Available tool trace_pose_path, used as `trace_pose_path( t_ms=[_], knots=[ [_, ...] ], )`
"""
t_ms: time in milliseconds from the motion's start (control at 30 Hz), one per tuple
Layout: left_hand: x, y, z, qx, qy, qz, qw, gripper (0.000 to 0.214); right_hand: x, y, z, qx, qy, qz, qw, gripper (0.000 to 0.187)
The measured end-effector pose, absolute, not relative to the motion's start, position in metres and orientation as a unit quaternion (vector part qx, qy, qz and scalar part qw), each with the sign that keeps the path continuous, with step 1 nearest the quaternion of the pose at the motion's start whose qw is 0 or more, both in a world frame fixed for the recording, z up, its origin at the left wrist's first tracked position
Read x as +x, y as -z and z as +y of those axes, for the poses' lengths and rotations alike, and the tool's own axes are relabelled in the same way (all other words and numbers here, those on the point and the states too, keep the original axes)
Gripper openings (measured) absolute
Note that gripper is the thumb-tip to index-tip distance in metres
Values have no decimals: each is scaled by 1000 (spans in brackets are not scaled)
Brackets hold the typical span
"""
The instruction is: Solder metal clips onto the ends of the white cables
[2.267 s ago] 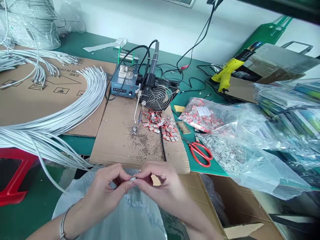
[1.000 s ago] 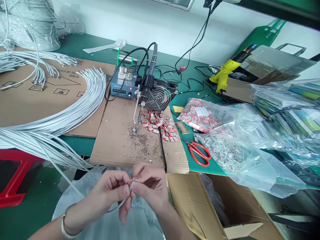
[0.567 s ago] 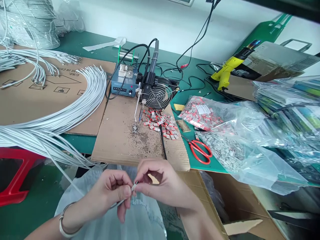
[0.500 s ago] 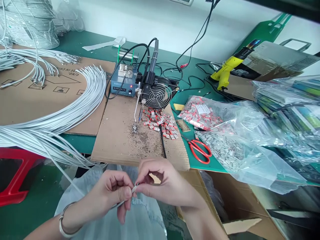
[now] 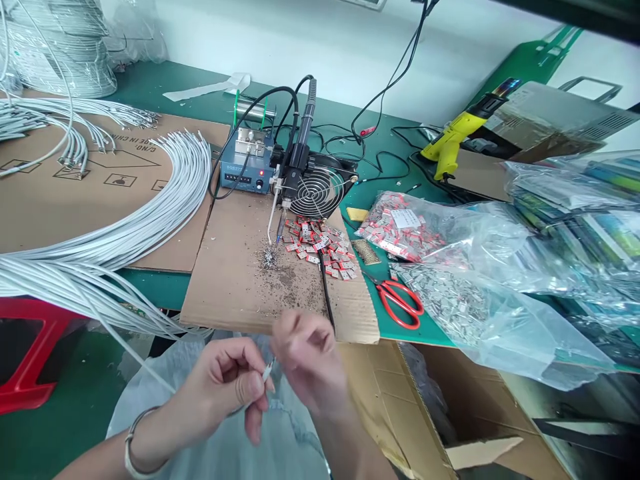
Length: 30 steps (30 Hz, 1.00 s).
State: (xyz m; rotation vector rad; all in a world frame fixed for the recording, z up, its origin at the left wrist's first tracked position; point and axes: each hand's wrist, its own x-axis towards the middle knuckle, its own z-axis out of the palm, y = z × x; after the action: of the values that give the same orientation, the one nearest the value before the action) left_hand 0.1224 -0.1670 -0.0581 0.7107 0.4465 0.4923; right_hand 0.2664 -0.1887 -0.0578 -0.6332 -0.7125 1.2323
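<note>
My left hand pinches a white cable close to its end, where thin bare wire tips show. Beside that tip is my right hand, blurred by motion, with its fingers curled; whether anything sits in them I cannot make out. Both hands are over my lap, just in front of the cardboard sheet. A large bundle of white cables lies to the left. Past my hands, a soldering iron stands in a holder, its tip above a heap of dark solder crumbs.
Small red-and-silver connector parts lie on the cardboard. Right of them are red-handled scissors and plastic bags of parts. A blue soldering station, a fan and a yellow heat gun stand behind. An open carton is below right.
My right hand has come off the cable end and turned upward, smeared by motion. The left hand keeps its pinch on the cable, almost unmoved.
</note>
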Motion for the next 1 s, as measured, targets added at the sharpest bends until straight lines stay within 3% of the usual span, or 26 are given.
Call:
trace_pose_path(
  t_ms=[100, 267, 400, 533, 767, 1000],
  knots=[
    [120, 53, -166, 380, -253, 264, 849, 36, 281, 53, -188, -328, -507, -330, 725, 9],
    [122, 43, -163, 436, -255, 347, 791, 42, 288, 42, -196, -471, -490, -509, 528, 9],
    [123, 41, -163, 476, -248, 380, 753, 38, 284, 33, -199, -503, -449, -560, 481, 5],
    [124, 42, -165, 490, -252, 384, 741, 38, 279, 35, -200, -505, -435, -559, 493, 10],
    [128, 50, -165, 440, -266, 349, 783, 46, 253, 58, -205, -496, -360, -457, 644, 14],
    [125, 70, -165, 490, -361, 360, 707, 24, 255, 58, -200, -508, -314, -520, 611, 12]
  ],
)
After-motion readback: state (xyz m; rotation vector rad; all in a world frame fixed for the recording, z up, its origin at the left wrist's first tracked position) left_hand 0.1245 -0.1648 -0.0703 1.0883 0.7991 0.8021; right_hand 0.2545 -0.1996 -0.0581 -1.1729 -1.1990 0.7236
